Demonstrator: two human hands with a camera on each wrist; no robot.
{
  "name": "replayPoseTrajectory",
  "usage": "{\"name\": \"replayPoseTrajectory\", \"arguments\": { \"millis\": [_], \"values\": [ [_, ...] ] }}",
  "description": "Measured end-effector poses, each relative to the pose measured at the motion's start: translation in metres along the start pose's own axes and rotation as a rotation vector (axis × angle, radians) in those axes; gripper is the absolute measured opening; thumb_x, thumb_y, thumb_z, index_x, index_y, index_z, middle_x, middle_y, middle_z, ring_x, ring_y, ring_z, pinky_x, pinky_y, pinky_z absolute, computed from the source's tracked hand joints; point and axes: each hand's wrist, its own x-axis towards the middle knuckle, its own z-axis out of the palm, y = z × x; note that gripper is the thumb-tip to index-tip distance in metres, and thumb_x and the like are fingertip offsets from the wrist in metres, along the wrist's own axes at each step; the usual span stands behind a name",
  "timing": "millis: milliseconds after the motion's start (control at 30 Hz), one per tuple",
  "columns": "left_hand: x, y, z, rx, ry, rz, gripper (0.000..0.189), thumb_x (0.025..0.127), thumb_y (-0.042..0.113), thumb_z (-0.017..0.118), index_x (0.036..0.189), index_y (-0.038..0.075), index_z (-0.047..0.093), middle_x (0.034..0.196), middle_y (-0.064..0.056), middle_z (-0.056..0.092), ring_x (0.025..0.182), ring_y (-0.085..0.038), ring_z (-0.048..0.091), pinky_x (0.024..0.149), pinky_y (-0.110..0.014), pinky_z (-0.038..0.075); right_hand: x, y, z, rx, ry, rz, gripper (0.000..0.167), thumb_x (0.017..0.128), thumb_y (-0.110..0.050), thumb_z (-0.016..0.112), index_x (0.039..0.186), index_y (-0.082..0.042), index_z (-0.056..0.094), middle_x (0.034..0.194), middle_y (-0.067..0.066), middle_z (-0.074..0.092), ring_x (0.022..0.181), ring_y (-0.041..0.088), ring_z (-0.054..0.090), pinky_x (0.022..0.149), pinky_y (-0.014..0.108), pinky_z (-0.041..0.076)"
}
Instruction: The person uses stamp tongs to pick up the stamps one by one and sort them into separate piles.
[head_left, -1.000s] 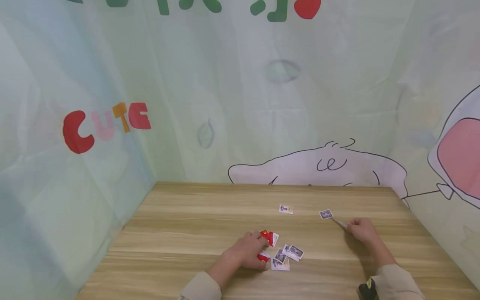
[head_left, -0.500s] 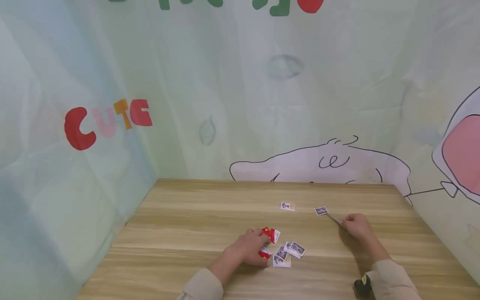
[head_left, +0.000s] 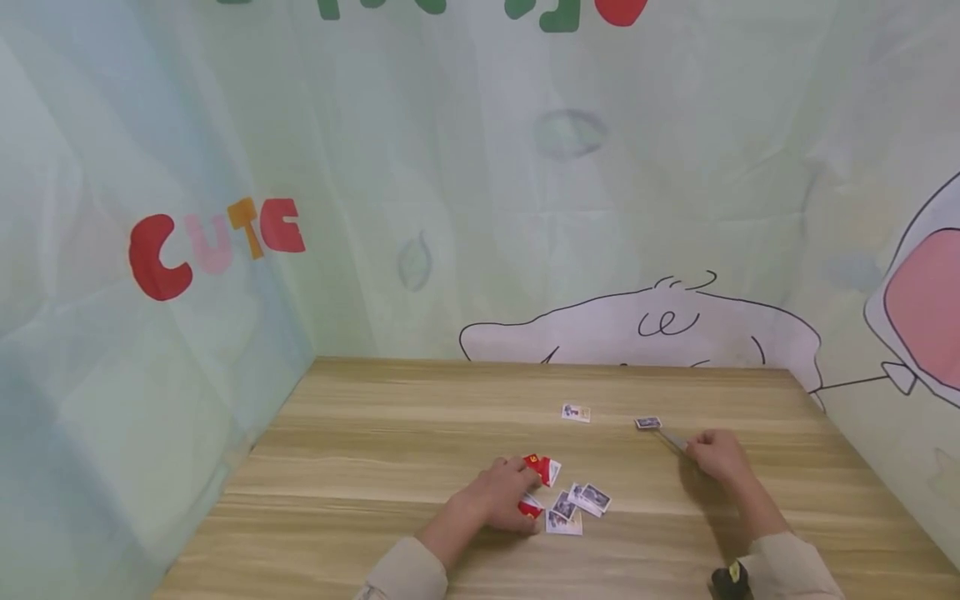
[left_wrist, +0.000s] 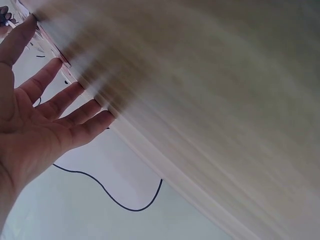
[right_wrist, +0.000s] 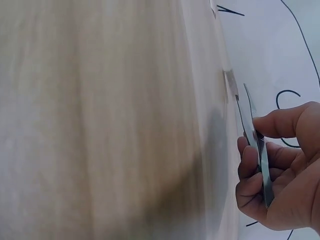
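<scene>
In the right wrist view my right hand [right_wrist: 282, 170] pinches metal tweezers [right_wrist: 264, 165] between thumb and fingers. The tweezers' arms are spread, with one tip at a small picture card [head_left: 647, 423]. That card lies at or just above the table; I cannot tell if it touches. My left hand [head_left: 504, 496] rests with spread fingers on the table, around red cards [head_left: 542, 470], and partly covers them. Right of its fingertips several small picture cards [head_left: 592, 498] overlap in a loose pile. Another picture card [head_left: 576, 413] lies alone farther back.
The wooden table [head_left: 390, 442] ends at a printed cloth backdrop [head_left: 420, 167] behind and at the left. A dark object with a yellow mark [head_left: 729, 580] is by the right sleeve [head_left: 791, 567].
The right hand and tweezers carried the card left, then slightly back right. The card now looks more tilted. The left hand stays in place; the head view shifted slightly.
</scene>
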Motion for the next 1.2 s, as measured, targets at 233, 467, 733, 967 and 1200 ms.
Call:
{"name": "replayPoseTrajectory", "arguments": {
  "millis": [233, 467, 733, 967, 1200],
  "values": [
    [-0.002, 0.001, -0.001, 0.004, 0.008, 0.003, 0.051, 0.072, 0.039, 0.076, 0.116, 0.017, 0.061, 0.114, 0.000, 0.052, 0.099, -0.019, 0.046, 0.083, -0.034, 0.044, 0.003, -0.006, -0.002, -0.021, -0.007, 0.001, 0.023, 0.081, -0.008, 0.057, 0.087, 0.013, 0.061, 0.073, 0.012, 0.056, 0.069, 0.026, 0.051, 0.058, 0.033, 0.041],
    [-0.002, 0.003, -0.002, -0.015, 0.006, -0.007, 0.051, 0.072, 0.039, 0.076, 0.115, 0.017, 0.062, 0.114, 0.000, 0.052, 0.097, -0.018, 0.046, 0.082, -0.033, 0.044, -0.001, -0.011, -0.009, -0.018, -0.003, 0.004, 0.025, 0.080, -0.008, 0.055, 0.090, 0.014, 0.060, 0.075, 0.013, 0.057, 0.069, 0.026, 0.052, 0.058, 0.033, 0.042],
    [-0.002, 0.003, -0.002, -0.027, -0.002, -0.011, 0.051, 0.072, 0.038, 0.076, 0.115, 0.017, 0.062, 0.112, 0.001, 0.052, 0.095, -0.018, 0.045, 0.080, -0.033, 0.044, -0.003, -0.015, -0.018, -0.042, 0.021, -0.015, 0.026, 0.082, -0.010, 0.054, 0.092, 0.013, 0.060, 0.083, 0.020, 0.060, 0.077, 0.033, 0.054, 0.066, 0.039, 0.043],
    [-0.002, 0.003, -0.003, -0.012, 0.004, -0.005, 0.050, 0.072, 0.038, 0.076, 0.115, 0.017, 0.062, 0.113, 0.001, 0.052, 0.097, -0.018, 0.046, 0.081, -0.033, 0.045, -0.007, -0.013, -0.021, -0.052, 0.031, -0.058, 0.026, 0.084, -0.011, 0.055, 0.092, 0.013, 0.060, 0.081, 0.017, 0.061, 0.076, 0.031, 0.053, 0.063, 0.037, 0.041],
    [-0.004, 0.004, -0.003, -0.012, -0.004, -0.010, 0.052, 0.073, 0.039, 0.075, 0.117, 0.016, 0.061, 0.113, 0.001, 0.052, 0.099, -0.018, 0.046, 0.083, -0.033, 0.044, -0.019, -0.018, -0.022, 0.002, 0.006, -0.066, 0.024, 0.086, -0.007, 0.056, 0.095, 0.015, 0.058, 0.085, 0.020, 0.060, 0.078, 0.030, 0.054, 0.060, 0.033, 0.044]
  ]
}}
